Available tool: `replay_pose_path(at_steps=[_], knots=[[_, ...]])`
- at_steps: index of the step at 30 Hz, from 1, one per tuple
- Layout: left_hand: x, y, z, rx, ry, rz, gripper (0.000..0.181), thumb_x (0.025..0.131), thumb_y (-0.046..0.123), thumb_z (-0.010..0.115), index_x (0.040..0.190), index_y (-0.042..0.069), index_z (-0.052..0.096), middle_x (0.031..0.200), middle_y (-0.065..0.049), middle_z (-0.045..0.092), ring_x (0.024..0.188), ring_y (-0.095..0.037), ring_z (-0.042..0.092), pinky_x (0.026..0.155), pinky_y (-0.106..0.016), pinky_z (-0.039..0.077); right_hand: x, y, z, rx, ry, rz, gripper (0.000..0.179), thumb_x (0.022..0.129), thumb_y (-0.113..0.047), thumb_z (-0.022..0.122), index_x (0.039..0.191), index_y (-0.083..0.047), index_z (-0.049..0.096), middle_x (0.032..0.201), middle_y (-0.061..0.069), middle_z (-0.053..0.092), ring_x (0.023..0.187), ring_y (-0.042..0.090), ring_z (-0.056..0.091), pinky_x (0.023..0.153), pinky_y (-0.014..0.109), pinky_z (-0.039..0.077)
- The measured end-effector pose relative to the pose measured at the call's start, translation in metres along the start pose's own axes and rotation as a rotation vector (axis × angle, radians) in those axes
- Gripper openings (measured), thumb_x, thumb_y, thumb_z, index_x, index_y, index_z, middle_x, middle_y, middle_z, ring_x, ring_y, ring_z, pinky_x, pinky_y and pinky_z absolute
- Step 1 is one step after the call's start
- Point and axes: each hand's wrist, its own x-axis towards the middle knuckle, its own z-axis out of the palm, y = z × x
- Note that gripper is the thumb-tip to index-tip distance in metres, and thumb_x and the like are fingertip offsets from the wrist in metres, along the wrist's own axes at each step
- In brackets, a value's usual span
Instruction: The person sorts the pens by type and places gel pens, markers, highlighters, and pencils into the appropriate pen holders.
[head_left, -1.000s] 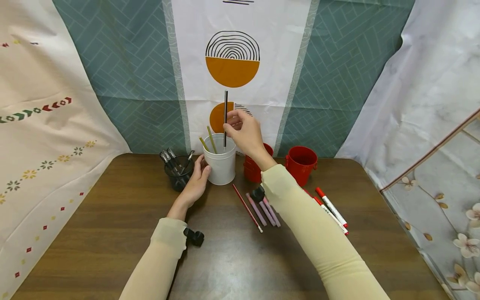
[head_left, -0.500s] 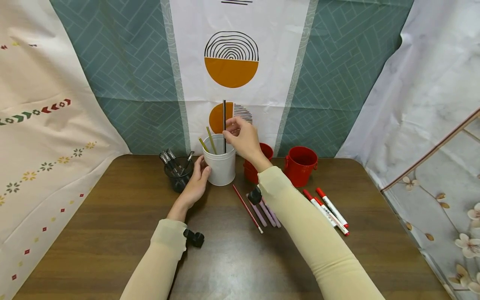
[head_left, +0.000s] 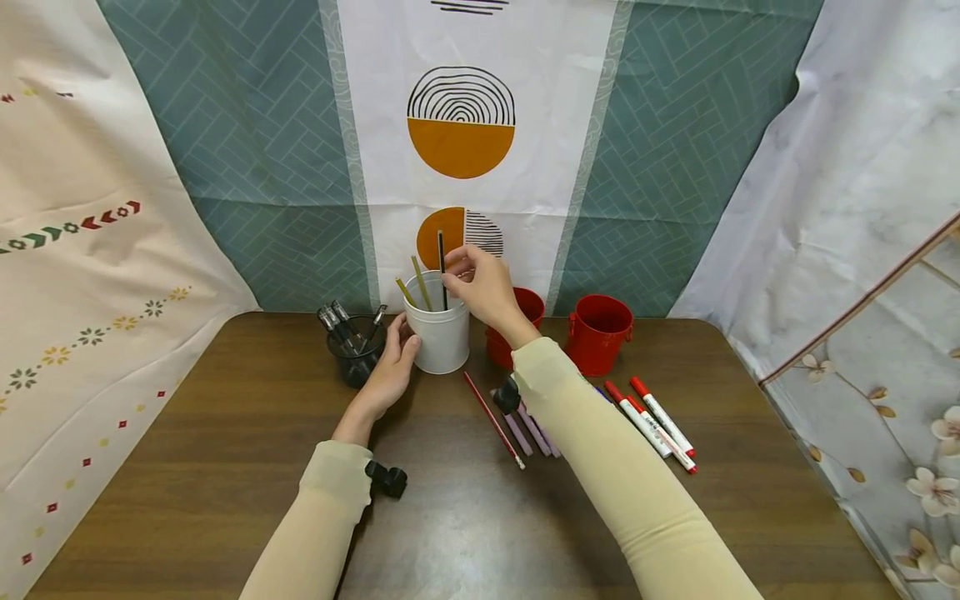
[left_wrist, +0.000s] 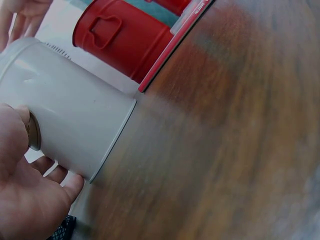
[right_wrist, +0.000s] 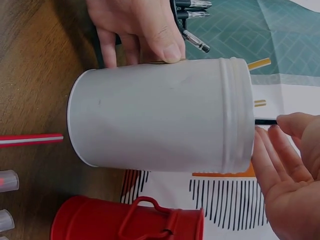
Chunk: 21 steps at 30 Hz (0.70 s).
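Observation:
In the head view a white metal pail [head_left: 441,343] stands upright at the back of the table, with two yellow pencils [head_left: 421,283] leaning inside it. My left hand [head_left: 390,369] holds the pail's left side; in the left wrist view the thumb lies by its side handle [left_wrist: 34,131] and the fingers reach round below. Over the pail's mouth, my right hand [head_left: 486,287] pinches a black pencil [head_left: 441,250] between thumb and fingers. The pencil stands nearly upright, its lower part down inside the pail and its tip hidden there.
Left of the pail is a black mesh cup [head_left: 356,360] of pens. Two red pails, one nearer [head_left: 501,346] and one farther right [head_left: 598,335], stand beside it. A red pencil [head_left: 495,421], several purple pens [head_left: 534,429] and red-capped markers [head_left: 660,415] lie in front.
My right hand has moved down toward the pail, lowering the black pencil deeper into it and slightly left. My left hand stays on the pail.

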Motion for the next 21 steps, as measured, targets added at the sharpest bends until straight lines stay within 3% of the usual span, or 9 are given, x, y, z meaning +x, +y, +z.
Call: replay_pose_path(at_steps=[14, 21], knots=[[0.0, 0.001, 0.001, -0.005, -0.001, 0.005, 0.061, 0.117, 0.018, 0.035, 0.167, 0.0, 0.003, 0.171, -0.029, 0.014, 0.161, -0.04, 0.013, 0.131, -0.057, 0.015, -0.004, 0.001, -0.012, -0.036, -0.003, -0.031, 0.023, 0.098, -0.01, 0.076, 0.119, -0.002, 0.072, 0.106, 0.01, 0.077, 0.093, 0.024, 0.073, 0.088, 0.033, 0.062], [0.016, -0.032, -0.001, 0.003, 0.019, 0.021, 0.061, 0.118, 0.023, 0.033, 0.169, 0.008, 0.002, 0.173, -0.024, 0.013, 0.162, -0.037, 0.012, 0.131, -0.055, 0.013, -0.014, -0.003, -0.028, -0.053, -0.025, -0.078, 0.021, 0.098, -0.009, 0.074, 0.118, -0.002, 0.072, 0.109, 0.01, 0.076, 0.093, 0.024, 0.076, 0.087, 0.035, 0.063]])
